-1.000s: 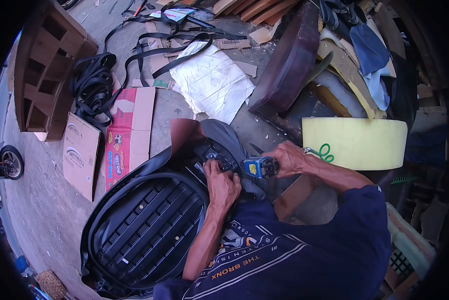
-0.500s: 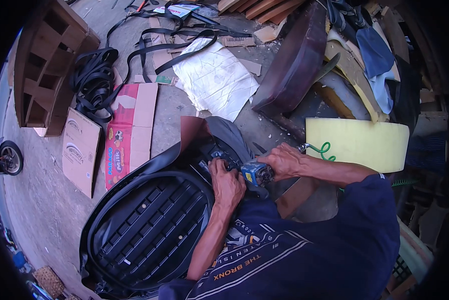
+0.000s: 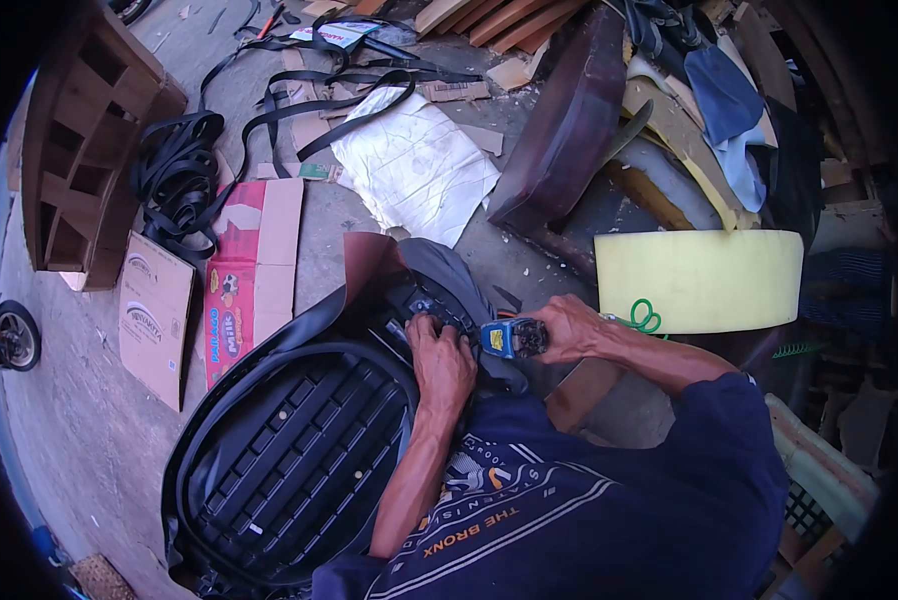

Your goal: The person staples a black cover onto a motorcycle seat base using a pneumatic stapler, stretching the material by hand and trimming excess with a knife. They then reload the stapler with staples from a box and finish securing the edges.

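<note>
An upturned motorcycle seat (image 3: 294,455) with a ribbed black plastic base lies in front of me, its dark cover (image 3: 369,285) folded up around the rim. Near the seat's narrow end, my left hand (image 3: 442,362) is closed, with bent fingers pressing on the cover's edge; the fingertips are partly hidden. My right hand (image 3: 567,328) is wrapped around a blue staple gun (image 3: 509,339), held just right of my left hand. From its rear runs a green coiled air hose (image 3: 646,318). The gun's nose is hard to make out against the dark cover.
A yellow foam block (image 3: 699,282) stands to the right, beside a dark maroon seat (image 3: 569,120). Ahead lie a white sheet (image 3: 414,165), tangled black straps (image 3: 176,180) and flattened cardboard (image 3: 156,320). At upper left stands a wooden frame (image 3: 94,130).
The staple gun has shifted slightly right, away from my left hand. My left hand stays on the cover with small finger movement. The whole view has shifted slightly.
</note>
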`<state>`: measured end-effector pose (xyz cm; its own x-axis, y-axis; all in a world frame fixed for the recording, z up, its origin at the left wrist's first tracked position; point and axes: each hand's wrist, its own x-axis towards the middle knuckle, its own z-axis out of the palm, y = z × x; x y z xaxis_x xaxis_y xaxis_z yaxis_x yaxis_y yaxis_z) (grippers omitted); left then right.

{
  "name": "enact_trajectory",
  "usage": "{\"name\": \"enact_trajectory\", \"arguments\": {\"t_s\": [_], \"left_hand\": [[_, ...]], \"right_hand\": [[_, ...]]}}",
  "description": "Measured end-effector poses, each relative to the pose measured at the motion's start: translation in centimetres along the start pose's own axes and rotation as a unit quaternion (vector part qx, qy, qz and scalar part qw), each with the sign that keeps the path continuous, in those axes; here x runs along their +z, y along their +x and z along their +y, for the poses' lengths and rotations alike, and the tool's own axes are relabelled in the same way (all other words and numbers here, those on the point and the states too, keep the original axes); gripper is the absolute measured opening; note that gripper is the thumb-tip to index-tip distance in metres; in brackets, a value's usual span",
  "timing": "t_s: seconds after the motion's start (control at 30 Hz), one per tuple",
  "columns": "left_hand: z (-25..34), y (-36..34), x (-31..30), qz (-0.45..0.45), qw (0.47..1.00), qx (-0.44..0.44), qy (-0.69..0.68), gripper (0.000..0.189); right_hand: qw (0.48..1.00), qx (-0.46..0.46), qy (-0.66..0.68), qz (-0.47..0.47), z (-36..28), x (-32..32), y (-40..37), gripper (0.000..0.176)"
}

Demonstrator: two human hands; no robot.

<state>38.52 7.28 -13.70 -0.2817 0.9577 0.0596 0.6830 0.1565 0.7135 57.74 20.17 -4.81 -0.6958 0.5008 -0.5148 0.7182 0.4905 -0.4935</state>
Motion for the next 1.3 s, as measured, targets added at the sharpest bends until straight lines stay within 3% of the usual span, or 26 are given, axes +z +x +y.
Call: {"name": "enact_trajectory", "arguments": {"t_s": [0.2, 0.27, 0.5, 0.7, 0.77, 0.8, 0.9, 0.97, 1.07, 1.3], "left_hand": [[0.1, 0.2, 0.0, -0.006, 1.000, -0.015, -0.014, 0.015], [0.0, -0.1, -0.1, -0.010, 1.000, -0.016, -0.008, 0.016], [-0.1, 0.1, 0.0, -0.015, 1.000, -0.019, -0.020, 0.017], [-0.4, 0.0, 0.4, -0.032, 0.999, -0.034, -0.021, 0.018], [-0.6, 0.0, 0.6, -0.032, 0.999, -0.034, -0.026, 0.018], [-0.6, 0.0, 0.6, -0.038, 0.999, -0.037, -0.013, 0.019], [-0.7, -0.3, 0.1, -0.037, 0.999, -0.017, 0.009, 0.017], [-0.5, -0.1, -0.2, -0.025, 1.000, 0.010, 0.015, 0.015], [0.0, 0.0, -1.0, -0.047, 0.999, 0.010, -0.006, 0.018], [-0.2, 0.2, -0.4, -0.044, 0.999, 0.007, 0.008, 0.018]], "right_hand": [[0.999, -0.022, -0.030, -0.002, 0.3, 0.7, 0.9, 0.056], [0.999, -0.033, -0.012, 0.002, 0.7, 0.9, 0.7, 0.044], [0.999, -0.028, -0.005, 0.027, 1.3, 1.5, 0.6, 0.045], [0.997, -0.013, -0.047, -0.062, 0.0, 0.2, 1.7, 0.042], [0.995, -0.042, -0.079, -0.053, 0.5, 0.7, 2.3, 0.059], [0.995, -0.041, -0.080, -0.053, 0.5, 0.7, 2.6, 0.059], [0.998, -0.007, -0.047, -0.027, -0.1, 0.8, 2.5, 0.057], [0.999, -0.010, -0.030, -0.016, -0.6, 0.3, 2.0, 0.035], [0.997, 0.066, 0.018, -0.033, 0.1, 0.1, 1.4, 0.034], [0.992, 0.075, 0.096, 0.024, 0.0, 0.1, -0.9, 0.039]]}}
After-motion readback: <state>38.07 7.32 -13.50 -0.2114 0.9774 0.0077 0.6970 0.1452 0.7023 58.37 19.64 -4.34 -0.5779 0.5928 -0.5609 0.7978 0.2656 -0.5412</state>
